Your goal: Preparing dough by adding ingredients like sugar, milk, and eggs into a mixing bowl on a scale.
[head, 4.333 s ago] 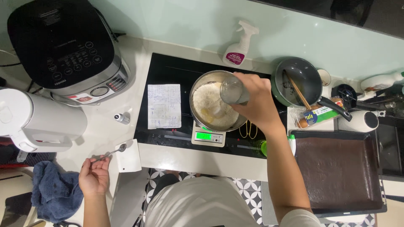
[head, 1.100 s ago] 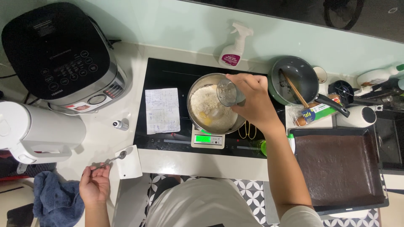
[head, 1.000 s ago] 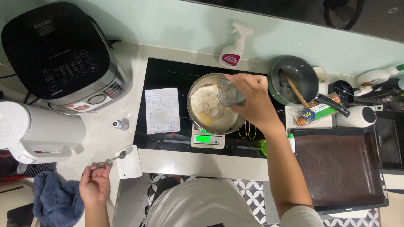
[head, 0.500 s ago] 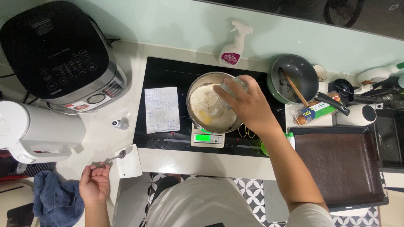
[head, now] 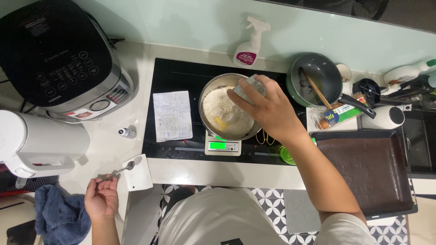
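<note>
While my right hand wraps around the clear glass and tips it over the steel mixing bowl, my left hand sits low by the counter edge, fingers pinched together on the handle of a small metal spoon. The bowl stands on a kitchen scale with a lit green display, on the black cooktop, and holds a mound of white flour with something yellow near its front edge.

The glass lies tilted, its long axis running from my palm up and to the left, with the mouth pointing down toward the flour in the middle of the bowl. My fingers are clamped around its side; I cannot tell how much is left inside it.

I judge the chief risk is in the tilt: if I tip too far or too fast, more goes in than I want, and it cannot be taken back out of flour. The mouth hangs near the bowl's right rim, so a drift that way could spill onto the cooktop or the scale. Pressing my wrist on the rim would falsify the reading. The spoon points up and right, its bowl over the white card; a slack pinch could drop it.
</note>
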